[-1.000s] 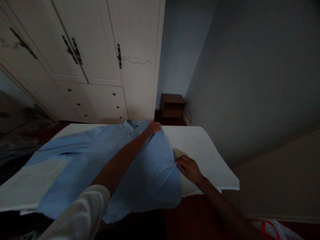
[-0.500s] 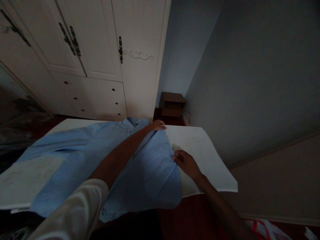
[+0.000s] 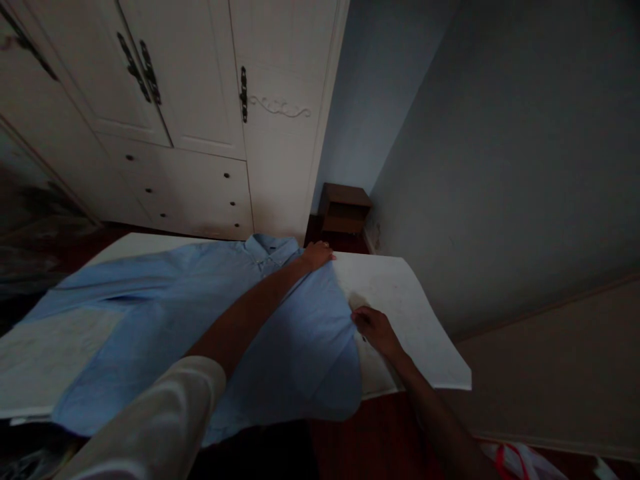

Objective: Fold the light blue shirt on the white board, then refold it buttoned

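Note:
A light blue shirt [image 3: 200,313] lies spread on a white table [image 3: 410,313], collar at the far side. My left hand [image 3: 318,254] reaches across it and presses down on the shirt's far right shoulder by the collar, fingers curled on the cloth. My right hand [image 3: 374,328] rests at the shirt's right edge, fingers closed on the fabric fold there. The shirt's hem hangs over the near table edge.
A white wardrobe [image 3: 200,120] with dark handles and drawers stands behind the table. A small brown nightstand [image 3: 345,208] sits in the corner. A grey wall [image 3: 500,167] runs along the right. A red and white bag [image 3: 520,460] lies on the floor at lower right.
Both hands stay on the shirt's right side with only slight shifts. The camera has tilted a little; the right hand has moved slightly along the shirt's edge.

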`<state>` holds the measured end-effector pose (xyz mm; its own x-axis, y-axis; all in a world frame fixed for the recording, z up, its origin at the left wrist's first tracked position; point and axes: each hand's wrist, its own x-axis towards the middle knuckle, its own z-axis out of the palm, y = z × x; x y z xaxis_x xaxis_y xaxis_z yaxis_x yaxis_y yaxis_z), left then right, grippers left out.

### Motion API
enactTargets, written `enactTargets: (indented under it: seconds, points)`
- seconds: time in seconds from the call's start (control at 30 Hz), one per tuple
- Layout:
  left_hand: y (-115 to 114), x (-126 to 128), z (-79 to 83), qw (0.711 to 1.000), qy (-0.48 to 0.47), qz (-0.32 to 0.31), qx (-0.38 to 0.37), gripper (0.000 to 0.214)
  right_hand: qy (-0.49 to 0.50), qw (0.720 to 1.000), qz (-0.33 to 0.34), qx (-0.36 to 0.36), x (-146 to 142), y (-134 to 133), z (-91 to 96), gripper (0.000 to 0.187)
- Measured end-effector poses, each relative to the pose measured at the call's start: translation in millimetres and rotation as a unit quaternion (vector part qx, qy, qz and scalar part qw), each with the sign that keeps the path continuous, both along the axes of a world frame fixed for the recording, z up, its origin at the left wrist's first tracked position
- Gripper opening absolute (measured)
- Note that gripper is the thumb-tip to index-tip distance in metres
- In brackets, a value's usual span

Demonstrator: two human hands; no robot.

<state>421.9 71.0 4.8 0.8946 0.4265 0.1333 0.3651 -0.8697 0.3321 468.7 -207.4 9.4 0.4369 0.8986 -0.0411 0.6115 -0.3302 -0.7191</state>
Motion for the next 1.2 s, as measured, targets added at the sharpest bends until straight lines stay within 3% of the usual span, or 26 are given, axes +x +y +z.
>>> enactTargets:
  seconds: [0.3, 0.57, 0.83, 1.07, 1.2]
  points:
    - [9.2, -3.8, -0.8, 1.000, 0.009, 0.001, 0.029, 0.041, -0.143, 0.978, 0.037, -0.149, -1.4, 8.2, 8.5, 0.035]
    - [7.0, -7.0, 3.7, 0.999, -0.020, 0.005, 0.030, 0.038, -0.236, 0.950, 0.029, -0.204, -10.8, 9.6, 12.4, 0.031]
    - [13.6, -26.0, 6.8, 0.996, -0.039, -0.085, 0.005, 0.040, -0.248, 0.953, 0.026, -0.172, -9.2, 0.2, 6.4, 0.029]
    - [27.1, -33.8, -11.9, 0.999, -0.005, -0.040, 0.021, 0.043, -0.172, 0.982, -0.003, -0.073, -4.1, -3.0, 3.5, 0.028]
    - [22.1, -31.4, -19.3, 0.999, -0.008, -0.005, 0.045, 0.044, -0.133, 0.990, -0.033, 0.022, 4.0, 33.6, 17.4, 0.030]
